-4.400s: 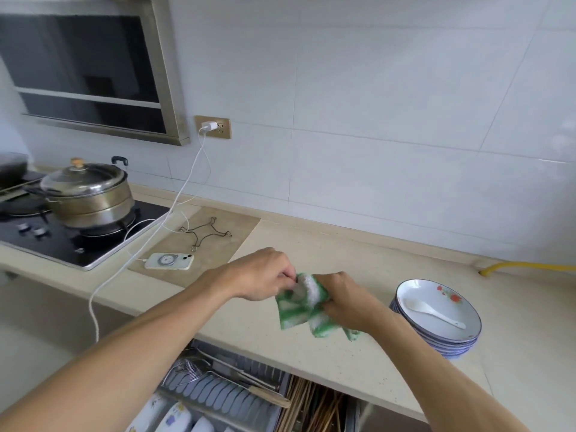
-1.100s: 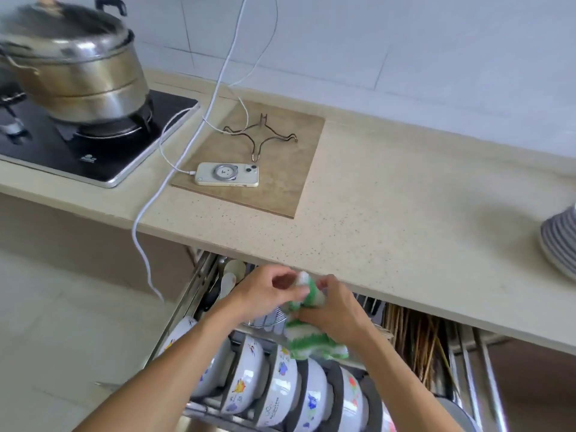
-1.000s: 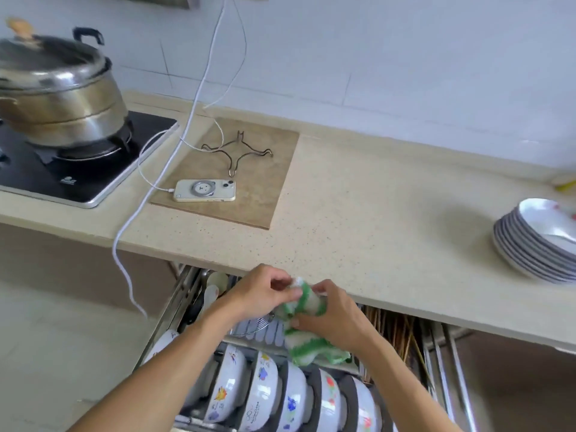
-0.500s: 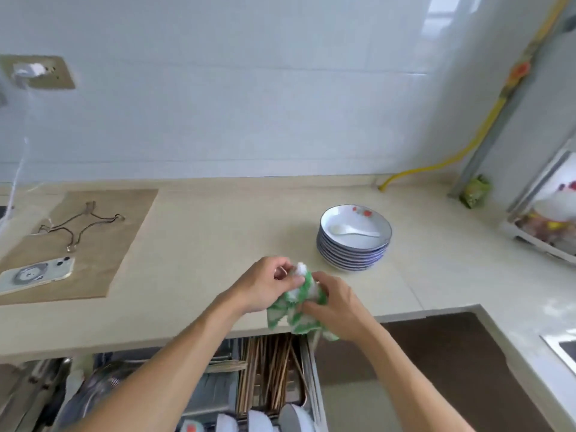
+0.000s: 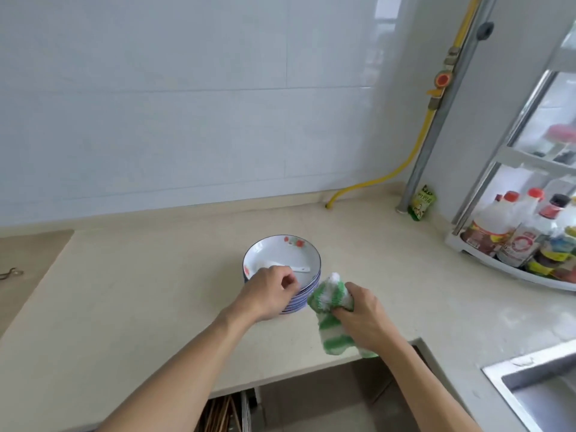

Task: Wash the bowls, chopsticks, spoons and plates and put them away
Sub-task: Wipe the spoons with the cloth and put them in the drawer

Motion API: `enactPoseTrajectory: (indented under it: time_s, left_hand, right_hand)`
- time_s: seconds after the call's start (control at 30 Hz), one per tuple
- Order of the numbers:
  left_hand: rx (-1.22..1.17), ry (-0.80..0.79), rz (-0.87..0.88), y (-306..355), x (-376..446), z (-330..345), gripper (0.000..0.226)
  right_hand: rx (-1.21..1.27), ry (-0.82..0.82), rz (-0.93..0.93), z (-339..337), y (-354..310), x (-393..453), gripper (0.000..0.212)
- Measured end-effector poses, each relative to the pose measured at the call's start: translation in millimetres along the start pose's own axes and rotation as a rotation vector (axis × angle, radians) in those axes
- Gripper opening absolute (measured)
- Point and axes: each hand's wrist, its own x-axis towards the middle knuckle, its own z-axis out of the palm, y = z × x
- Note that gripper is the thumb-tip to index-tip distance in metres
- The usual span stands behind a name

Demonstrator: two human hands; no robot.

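Countertop stretches wide and bare to the left of our plates, as far as a brown mat at the left edge; its front lip runs just under our forearms, with an open drawer of chopsticks showing below it. To the right the counter turns a corner toward the steel sink, and a white rack of bottles stands at the far right, well apart from the plates. A yellow hose climbs the tiled wall behind.

The stack of blue-rimmed plates sits mid-counter, with a white spoon lying in the top one. Our left hand reaches in from below, fingers curled over the near rim of the stack; we cannot tell whether it actually grips a plate. Our right hand is closed around a green-and-white dishcloth, bunched just beside the stack's right edge, its tail hanging toward the counter's lip.
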Motion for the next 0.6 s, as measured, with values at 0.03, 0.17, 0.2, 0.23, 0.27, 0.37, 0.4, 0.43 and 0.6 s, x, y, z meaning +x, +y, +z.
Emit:
enactPoseTrajectory:
  time_s: [0.03, 0.17, 0.2, 0.23, 0.27, 0.37, 0.4, 0.43, 0.6]
  left_hand:
    - [0.066, 0.009, 0.015, -0.2, 16.3, 2.5, 0.013]
    - [0.389, 0.005, 0.082, -4.9, 61.6, 14.3, 0.02]
    - [0.477, -0.004, 0.092, -5.7, 67.1, 16.4, 0.02]
    - [0.581, -0.012, 0.104, -6.2, 74.9, 18.5, 0.02]
    - [0.675, -0.029, 0.109, -6.7, 82.8, 21.4, 0.02]
    - [0.864, -0.097, 0.116, -8.3, 96.3, 25.5, 0.026]
    - [0.888, -0.107, 0.122, -9.8, 99.6, 27.4, 0.027]
    - [0.898, -0.115, 0.127, -11.6, 102.9, 29.4, 0.027]
    - [0.866, -0.145, 0.169, -19.4, 112.2, 29.5, 0.028]
  right_hand:
    - [0.001, 0.008, 0.024, -3.0, 5.4, 9.6, 0.006]
    - [-0.041, 0.006, 0.07, -10.2, 12.5, 34.2, 0.006]
    - [-0.045, 0.005, 0.071, -11.8, 11.8, 36.6, 0.007]
    - [-0.048, 0.004, 0.074, -13.2, 12.0, 41.6, 0.008]
    - [-0.048, 0.003, 0.083, -13.2, 14.1, 46.7, 0.009]
    - [-0.062, -0.002, 0.085, -14.7, 14.2, 54.8, 0.014]
    - [-0.061, -0.002, 0.082, -14.3, 14.8, 57.4, 0.016]
    - [-0.064, -0.007, 0.082, -14.7, 14.8, 60.6, 0.018]
    - [-0.037, -0.01, 0.081, -13.3, 17.0, 72.2, 0.018]
